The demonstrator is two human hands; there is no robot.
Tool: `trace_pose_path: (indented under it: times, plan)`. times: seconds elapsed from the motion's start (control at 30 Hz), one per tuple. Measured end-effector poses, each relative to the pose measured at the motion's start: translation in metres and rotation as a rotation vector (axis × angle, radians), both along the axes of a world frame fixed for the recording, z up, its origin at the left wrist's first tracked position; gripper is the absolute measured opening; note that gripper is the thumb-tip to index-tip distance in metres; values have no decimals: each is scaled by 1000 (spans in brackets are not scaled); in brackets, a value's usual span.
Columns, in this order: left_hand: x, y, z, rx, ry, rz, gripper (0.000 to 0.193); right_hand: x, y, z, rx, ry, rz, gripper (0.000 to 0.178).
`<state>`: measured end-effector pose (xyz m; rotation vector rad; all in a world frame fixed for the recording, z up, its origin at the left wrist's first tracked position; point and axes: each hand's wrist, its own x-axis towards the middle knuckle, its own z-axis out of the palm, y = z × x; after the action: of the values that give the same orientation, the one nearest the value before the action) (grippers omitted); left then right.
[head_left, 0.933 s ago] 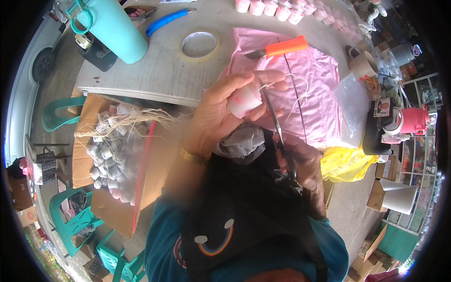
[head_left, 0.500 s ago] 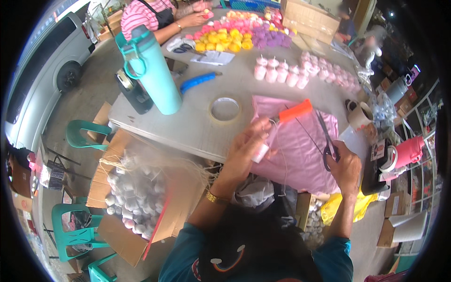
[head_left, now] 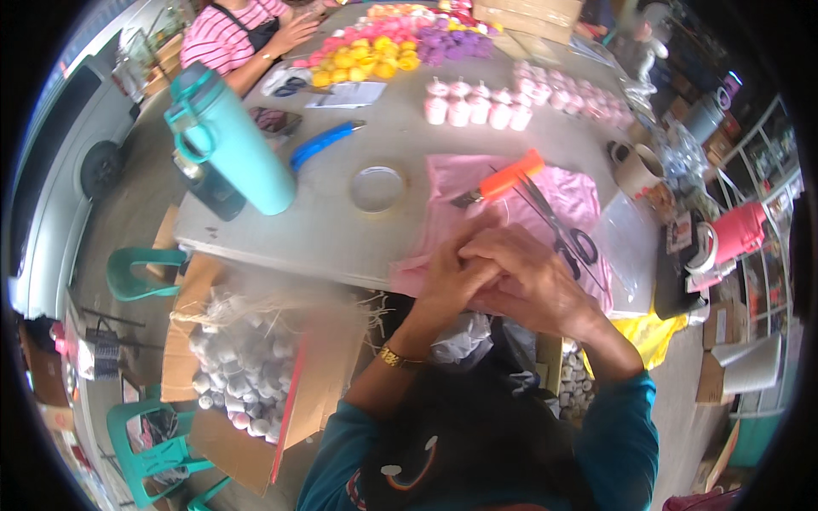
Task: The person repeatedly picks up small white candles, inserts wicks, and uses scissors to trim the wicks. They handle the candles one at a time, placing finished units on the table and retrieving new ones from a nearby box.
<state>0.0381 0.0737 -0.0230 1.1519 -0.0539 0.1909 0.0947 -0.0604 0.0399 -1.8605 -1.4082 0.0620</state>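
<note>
My left hand [head_left: 452, 268] and my right hand [head_left: 532, 277] are brought together over the near part of a pink cloth [head_left: 439, 200]. Their fingers are closed and overlap, which hides whatever lies between them. Just beyond the fingertips, an orange-handled utility knife [head_left: 509, 175] rests on the cloth. Scissors with black handles [head_left: 558, 223] lie beside my right hand, blades spread, near the knife. Left of the cloth, a roll of tape [head_left: 377, 189] lies flat on the table.
A turquoise bottle [head_left: 234, 145] stands at the left of the grey table [head_left: 332, 243]. Small pink pots [head_left: 477, 106] stand in rows behind the cloth. Yellow and purple pieces [head_left: 366, 60] are heaped farther back, near another person [head_left: 230, 38]. An open carton [head_left: 315, 375] sits below left.
My right hand has put the scissors down on the cloth and moved left to meet my left hand. The small white-and-pink piece at my left fingers is now hidden. The view has shifted.
</note>
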Motion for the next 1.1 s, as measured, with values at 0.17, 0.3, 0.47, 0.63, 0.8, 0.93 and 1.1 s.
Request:
trace_pose_path:
  times: [0.17,0.3,0.47,0.63,0.8,0.93,1.1]
  plan:
    - [1,11,-3,-115,-20,-2,47,39,-8,6,-17,201,-30,44]
    - [3,13,-13,77,-10,183,27,158,-11,9,-86,-216,-549,30]
    - [3,13,-21,236,23,194,19,308,0,-39,-258,-402,-874,33]
    - [0,17,-18,343,-7,199,20,330,8,-57,-143,-146,-793,33]
    - [-2,14,-20,381,-29,208,17,233,8,-3,-249,-336,-735,26]
    - [-6,11,-18,622,-205,411,20,100,2,25,-243,175,-270,28]
    - [-32,19,-4,794,-297,625,21,-6,16,-13,-258,495,-204,32]
